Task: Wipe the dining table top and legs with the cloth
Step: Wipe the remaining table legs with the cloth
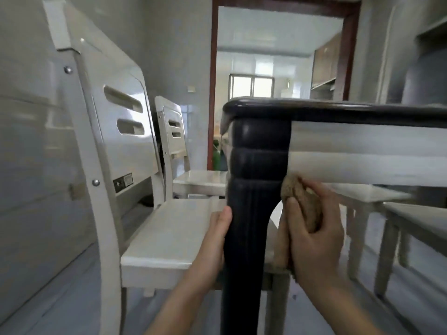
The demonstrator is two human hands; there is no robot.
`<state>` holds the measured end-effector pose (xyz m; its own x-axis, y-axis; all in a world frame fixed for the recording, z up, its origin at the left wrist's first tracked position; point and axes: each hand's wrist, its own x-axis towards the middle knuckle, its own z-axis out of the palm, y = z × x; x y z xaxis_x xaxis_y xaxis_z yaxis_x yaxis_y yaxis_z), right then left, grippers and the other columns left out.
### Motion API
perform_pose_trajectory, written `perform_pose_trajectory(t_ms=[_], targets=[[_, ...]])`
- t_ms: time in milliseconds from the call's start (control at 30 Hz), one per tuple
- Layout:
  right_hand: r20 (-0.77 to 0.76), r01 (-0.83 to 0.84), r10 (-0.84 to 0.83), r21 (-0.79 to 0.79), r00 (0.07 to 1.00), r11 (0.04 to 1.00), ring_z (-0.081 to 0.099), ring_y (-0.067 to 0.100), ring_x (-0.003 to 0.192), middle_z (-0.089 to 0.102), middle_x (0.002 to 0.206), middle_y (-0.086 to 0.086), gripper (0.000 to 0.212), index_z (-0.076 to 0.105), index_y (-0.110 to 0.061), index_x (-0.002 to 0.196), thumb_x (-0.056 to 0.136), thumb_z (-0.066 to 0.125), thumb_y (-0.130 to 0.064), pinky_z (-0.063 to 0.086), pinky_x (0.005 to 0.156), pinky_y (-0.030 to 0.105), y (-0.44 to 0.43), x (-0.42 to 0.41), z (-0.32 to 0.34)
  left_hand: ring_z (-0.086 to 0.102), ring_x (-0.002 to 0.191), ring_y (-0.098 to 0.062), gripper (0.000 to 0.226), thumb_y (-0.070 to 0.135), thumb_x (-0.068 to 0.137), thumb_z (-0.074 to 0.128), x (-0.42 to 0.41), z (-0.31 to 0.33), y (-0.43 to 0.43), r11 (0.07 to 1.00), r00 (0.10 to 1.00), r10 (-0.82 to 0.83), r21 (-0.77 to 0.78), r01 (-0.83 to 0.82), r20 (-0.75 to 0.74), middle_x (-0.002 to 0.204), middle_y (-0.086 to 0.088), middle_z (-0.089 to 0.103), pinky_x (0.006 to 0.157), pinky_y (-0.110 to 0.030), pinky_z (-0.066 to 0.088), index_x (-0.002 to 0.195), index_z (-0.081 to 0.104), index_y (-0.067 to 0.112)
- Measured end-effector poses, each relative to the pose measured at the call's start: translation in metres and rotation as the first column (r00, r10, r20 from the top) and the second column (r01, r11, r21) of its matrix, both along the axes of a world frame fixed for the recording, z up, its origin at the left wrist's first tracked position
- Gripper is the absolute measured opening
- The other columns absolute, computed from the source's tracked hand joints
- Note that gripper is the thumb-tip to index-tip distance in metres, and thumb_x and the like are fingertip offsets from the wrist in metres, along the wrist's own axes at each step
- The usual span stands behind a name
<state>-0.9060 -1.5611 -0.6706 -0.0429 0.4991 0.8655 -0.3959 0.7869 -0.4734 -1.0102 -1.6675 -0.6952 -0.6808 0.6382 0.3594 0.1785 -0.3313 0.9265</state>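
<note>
the left hand (217,235) wraps the dark fluted wooden table leg (251,213) from nine o'clock. the right hand (314,228) grips a bunched tan cloth (294,189), pressing it to the leg's three o'clock side, just below the white apron (362,151). a glossy white wooden chair (169,228) stands at nine o'clock.

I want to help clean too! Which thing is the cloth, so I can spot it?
Find the dark table leg under the corner of the dining table. Just to its right, below the pale table rail, the right hand presses a bunched-up cloth against the leg. It is the only brown, fuzzy thing among smooth white chairs.
</note>
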Motion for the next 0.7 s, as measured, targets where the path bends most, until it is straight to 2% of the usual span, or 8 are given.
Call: perform_pose_trajectory(t_ms=[100,200,300,367,433,467,600,700], targets=[[-0.039,0.121,-0.117,0.133,0.992,0.984,0.056,0.006,0.099,0.059,0.106,-0.002,0.033,0.061,-0.013,0.119,0.087,0.065,-0.014,0.042,0.089,0.015,0.000,0.018,0.025,0.064,0.088,0.009,0.047,0.061,0.079,0.038,0.012,0.011,-0.009,1.000,0.999,-0.020,-0.013,0.021,0.031,0.107,0.013,0.065,0.066,-0.008,0.048,0.110,0.056,0.031],[-0.012,0.241,-0.248,0.297,0.969,0.924,0.053,0.007,0.089,0.057,0.104,0.006,0.032,0.063,-0.007,0.119,0.088,0.068,-0.010,0.042,0.082,0.007,0.004,0.021,0.063,0.063,0.086,0.000,0.041,0.052,0.090,0.039,0.013,0.017,-0.008,1.000,0.990,0.018,0.007,-0.019,0.137,0.107,0.004,0.062,0.061,-0.011,0.048,0.110,0.053,0.020],[0.007,0.313,-0.352,0.441,0.936,0.841,0.056,0.012,0.085,0.060,0.101,0.007,0.028,0.067,-0.007,0.115,0.088,0.069,-0.011,0.051,0.075,0.020,0.001,-0.003,0.085,0.053,0.071,-0.011,0.030,0.027,0.104,0.033,-0.003,0.032,0.013,0.979,0.960,0.188,-0.116,-0.166,0.210,0.082,-0.003,0.055,0.052,-0.020,0.042,0.083,0.050,0.014],[-0.048,0.346,-0.403,0.612,0.914,0.711,0.058,0.018,0.084,0.063,0.099,0.011,0.025,0.069,-0.004,0.112,0.088,0.068,-0.009,0.051,0.074,0.024,-0.010,-0.020,0.081,0.043,0.062,-0.012,0.039,0.014,0.105,0.026,-0.020,0.033,0.025,0.948,0.946,0.283,-0.196,-0.252,0.155,0.072,-0.004,0.045,0.047,-0.022,0.035,0.069,0.041,0.013],[-0.068,0.308,-0.417,0.782,0.906,0.542,0.059,0.021,0.084,0.066,0.099,0.014,0.022,0.071,-0.003,0.111,0.091,0.064,-0.009,0.051,0.074,0.025,-0.010,-0.017,0.072,0.041,0.062,-0.014,0.041,0.014,0.105,0.023,-0.032,0.033,0.038,0.916,0.919,0.359,-0.249,-0.314,0.161,0.070,-0.006,0.043,0.049,-0.024,0.032,0.068,0.040,0.011],[-0.061,0.292,-0.426,0.815,0.903,0.501,0.060,0.021,0.084,0.066,0.099,0.014,0.021,0.071,-0.003,0.110,0.092,0.063,-0.009,0.050,0.075,0.025,0.000,-0.010,0.069,0.042,0.062,-0.014,0.041,0.015,0.105,0.024,-0.037,0.032,0.042,0.910,0.920,0.357,-0.282,-0.304,0.161,0.070,-0.005,0.043,0.049,-0.023,0.033,0.068,0.041,0.012],[-0.037,0.371,-0.499,0.716,0.866,0.592,0.062,0.022,0.071,0.066,0.091,0.011,0.018,0.075,-0.003,0.102,0.088,0.067,-0.013,0.053,0.063,0.027,0.038,0.020,0.058,0.038,0.061,-0.009,0.040,0.012,0.104,0.027,-0.035,0.032,0.041,0.923,0.934,0.325,-0.265,-0.279,0.147,0.070,-0.001,0.040,0.038,-0.012,0.034,0.065,0.038,0.014],[-0.019,0.348,-0.453,0.670,0.891,0.656,0.061,0.021,0.075,0.064,0.093,0.012,0.021,0.072,-0.002,0.107,0.089,0.066,-0.011,0.053,0.063,0.027,0.025,0.007,0.075,0.043,0.063,-0.014,0.037,0.018,0.104,0.026,-0.026,0.034,0.037,0.943,0.936,0.285,-0.236,-0.235,0.205,0.073,-0.005,0.045,0.045,-0.022,0.038,0.071,0.042,0.012]])
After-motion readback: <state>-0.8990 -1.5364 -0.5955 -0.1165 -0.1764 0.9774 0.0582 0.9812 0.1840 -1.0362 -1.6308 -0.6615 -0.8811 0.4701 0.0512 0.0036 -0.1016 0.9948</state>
